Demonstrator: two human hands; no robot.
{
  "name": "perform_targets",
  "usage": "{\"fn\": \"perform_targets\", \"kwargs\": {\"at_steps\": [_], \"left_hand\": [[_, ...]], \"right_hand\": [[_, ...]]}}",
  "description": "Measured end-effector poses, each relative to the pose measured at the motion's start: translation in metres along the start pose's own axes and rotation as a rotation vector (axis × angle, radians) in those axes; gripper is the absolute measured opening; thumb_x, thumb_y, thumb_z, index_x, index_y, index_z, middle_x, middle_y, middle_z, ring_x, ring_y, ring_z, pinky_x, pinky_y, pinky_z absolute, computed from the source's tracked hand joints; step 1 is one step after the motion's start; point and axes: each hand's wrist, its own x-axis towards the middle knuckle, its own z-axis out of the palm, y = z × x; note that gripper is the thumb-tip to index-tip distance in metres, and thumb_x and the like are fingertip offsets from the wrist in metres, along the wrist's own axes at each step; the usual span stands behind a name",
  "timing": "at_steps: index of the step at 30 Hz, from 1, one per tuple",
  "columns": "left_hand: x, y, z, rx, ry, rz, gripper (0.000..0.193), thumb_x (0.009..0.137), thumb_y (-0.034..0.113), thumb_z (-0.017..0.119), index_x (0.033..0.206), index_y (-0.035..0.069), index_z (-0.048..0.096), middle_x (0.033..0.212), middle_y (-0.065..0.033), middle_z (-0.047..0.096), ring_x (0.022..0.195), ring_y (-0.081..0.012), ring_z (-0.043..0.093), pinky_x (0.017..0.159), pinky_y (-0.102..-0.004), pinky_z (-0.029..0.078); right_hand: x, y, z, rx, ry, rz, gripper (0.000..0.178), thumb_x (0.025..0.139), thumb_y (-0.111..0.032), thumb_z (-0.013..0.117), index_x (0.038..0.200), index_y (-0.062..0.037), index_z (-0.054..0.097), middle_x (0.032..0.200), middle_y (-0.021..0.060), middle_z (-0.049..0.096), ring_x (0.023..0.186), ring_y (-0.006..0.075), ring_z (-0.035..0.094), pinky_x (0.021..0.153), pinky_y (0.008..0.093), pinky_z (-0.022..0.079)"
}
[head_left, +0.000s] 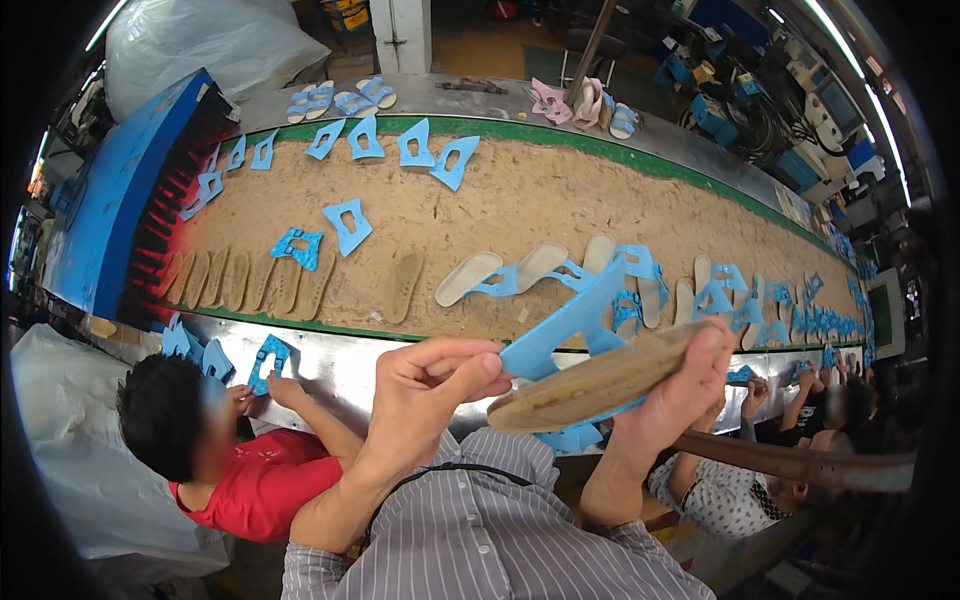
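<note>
Between my thumb and fingers, my left hand (pixel 430 385) pinches one end of a light blue sandal upper (pixel 570 325). A brown sandal footbed (pixel 590 385), tilted with its underside toward me, is gripped at its right end by my right hand (pixel 680 385). The upper's blue strap lies against the footbed, and a bit of blue shows below its lower edge. How the two are joined is hidden. Both are held up above the near edge of the conveyor belt (pixel 560 210).
Several loose footbeds (pixel 403 288) and blue uppers (pixel 347 227) lie on the belt. A blue heating tunnel (pixel 140 190) stands at its left end. At my left a co-worker in red (pixel 265 480) handles a patterned blue upper (pixel 268 362). Finished sandals (pixel 378 92) sit on the far ledge.
</note>
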Motion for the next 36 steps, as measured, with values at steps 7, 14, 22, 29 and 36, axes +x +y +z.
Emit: {"fn": "perform_targets", "kwargs": {"at_steps": [7, 14, 22, 29, 36], "left_hand": [[-0.007, 0.0, -0.008, 0.107, 0.007, 0.034, 0.017, 0.099, 0.002, 0.077, 0.113, -0.006, 0.078, 0.094, -0.0133, 0.081, 0.078, -0.0102, 0.072, 0.072, -0.0242, 0.057], [-0.007, 0.003, -0.015, 0.199, -0.017, 0.059, 0.02, 0.1, 0.006, 0.077, 0.118, -0.004, 0.079, 0.098, -0.0099, 0.082, 0.087, -0.0089, 0.073, 0.076, -0.0244, 0.058], [-0.023, -0.001, -0.021, 1.049, -0.056, 0.572, 0.044, 0.091, 0.004, 0.081, 0.132, -0.004, 0.07, 0.118, -0.0259, 0.077, 0.105, -0.0378, 0.078, 0.088, -0.0363, 0.064], [-0.021, 0.012, -0.028, 1.098, -0.058, 0.63, 0.05, 0.089, 0.001, 0.081, 0.136, -0.008, 0.067, 0.131, -0.0283, 0.072, 0.12, -0.0386, 0.074, 0.099, -0.0411, 0.061], [-0.025, 0.024, -0.023, 0.55, 0.092, 0.584, 0.035, 0.107, 0.009, 0.066, 0.136, -0.011, 0.065, 0.117, -0.0242, 0.079, 0.111, -0.0234, 0.077, 0.093, -0.0371, 0.061]], "right_hand": [[0.001, 0.007, 0.013, 0.037, -0.039, 0.131, 0.024, 0.109, -0.028, 0.068, 0.115, -0.0062, 0.061, 0.091, -0.0011, 0.064, 0.079, 0.0072, 0.062, 0.071, 0.0247, 0.052], [-0.002, 0.019, 0.017, -0.05, -0.041, 0.092, 0.026, 0.107, -0.028, 0.071, 0.115, -0.0053, 0.062, 0.093, 0.0001, 0.066, 0.081, 0.0085, 0.062, 0.074, 0.0245, 0.052], [-0.032, 0.014, 0.015, -0.149, -0.311, -0.555, 0.055, 0.09, -0.037, 0.09, 0.119, -0.0007, 0.062, 0.095, 0.0078, 0.068, 0.073, 0.0228, 0.07, 0.062, 0.0324, 0.057], [-0.032, -0.002, 0.014, -0.112, -0.862, -0.696, 0.062, 0.095, -0.047, 0.079, 0.129, -0.0023, 0.052, 0.078, 0.0094, 0.069, 0.066, 0.0295, 0.07, 0.048, 0.0351, 0.052], [-0.061, -0.005, 0.032, -0.105, -0.738, -0.986, 0.062, 0.101, -0.062, 0.065, 0.115, -0.0034, 0.05, 0.088, 0.0089, 0.062, 0.064, 0.0263, 0.068, 0.048, 0.0385, 0.051]]}}
